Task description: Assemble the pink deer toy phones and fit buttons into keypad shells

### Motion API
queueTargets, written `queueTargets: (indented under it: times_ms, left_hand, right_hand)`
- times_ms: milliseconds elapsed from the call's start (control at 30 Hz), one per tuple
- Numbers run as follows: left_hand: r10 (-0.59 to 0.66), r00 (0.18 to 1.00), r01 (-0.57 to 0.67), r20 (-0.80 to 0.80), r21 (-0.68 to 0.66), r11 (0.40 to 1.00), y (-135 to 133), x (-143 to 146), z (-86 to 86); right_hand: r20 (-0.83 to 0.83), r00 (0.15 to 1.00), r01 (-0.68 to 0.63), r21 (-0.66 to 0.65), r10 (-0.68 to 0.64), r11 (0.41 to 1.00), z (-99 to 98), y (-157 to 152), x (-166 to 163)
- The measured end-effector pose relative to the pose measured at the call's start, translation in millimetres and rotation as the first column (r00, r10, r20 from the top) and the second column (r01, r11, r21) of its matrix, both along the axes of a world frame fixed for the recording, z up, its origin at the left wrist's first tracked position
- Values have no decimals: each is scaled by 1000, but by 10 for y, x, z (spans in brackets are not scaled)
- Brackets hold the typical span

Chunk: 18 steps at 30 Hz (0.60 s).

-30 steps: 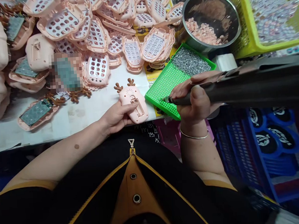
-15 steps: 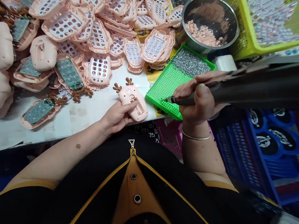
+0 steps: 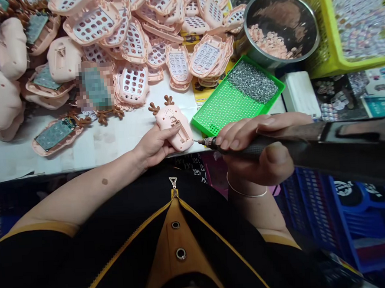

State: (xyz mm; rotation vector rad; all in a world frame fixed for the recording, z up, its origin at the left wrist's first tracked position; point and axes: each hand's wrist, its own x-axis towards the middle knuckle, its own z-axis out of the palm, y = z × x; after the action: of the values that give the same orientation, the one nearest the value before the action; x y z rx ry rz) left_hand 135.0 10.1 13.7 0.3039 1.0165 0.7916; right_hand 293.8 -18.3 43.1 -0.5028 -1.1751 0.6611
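My left hand grips a pink deer-shaped toy phone with brown antlers, back side up, at the near edge of the white table. My right hand is wrapped round a dark electric screwdriver. Its bit tip touches the right lower edge of the toy phone. Just behind the tip lies a green perforated tray with a heap of small silver screws in its far corner.
Several pink keypad shells and rounded back covers are heaped across the far table. A steel bowl holds pink buttons. A yellow basket stands far right, a white box beside the tray, blue crates below right.
My right hand has brought the screwdriver tip off the green tray, down and left to the toy phone. My left hand has kept hold of the phone.
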Motion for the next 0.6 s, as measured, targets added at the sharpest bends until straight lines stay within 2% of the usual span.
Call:
queueTargets:
  times_ms: [167,267,433,600]
  left_hand:
    - [-30,1000,30,4,14,999,5,-12,-4]
    - [-51,999,51,-2,24,998,11,-9,-6]
    - [-81,997,81,-10,36,996,12,-3,-5]
    - [-81,995,83,-51,46,995,-2,15,10]
  right_hand:
    - [38,998,-44,-88,47,995,-112,39,40]
    - [92,992,-83,-67,89,994,-126,84,37]
    - [93,977,-189,-41,192,981,-143,173,33]
    - [117,972,-195,-75,203,978,-174,176,23]
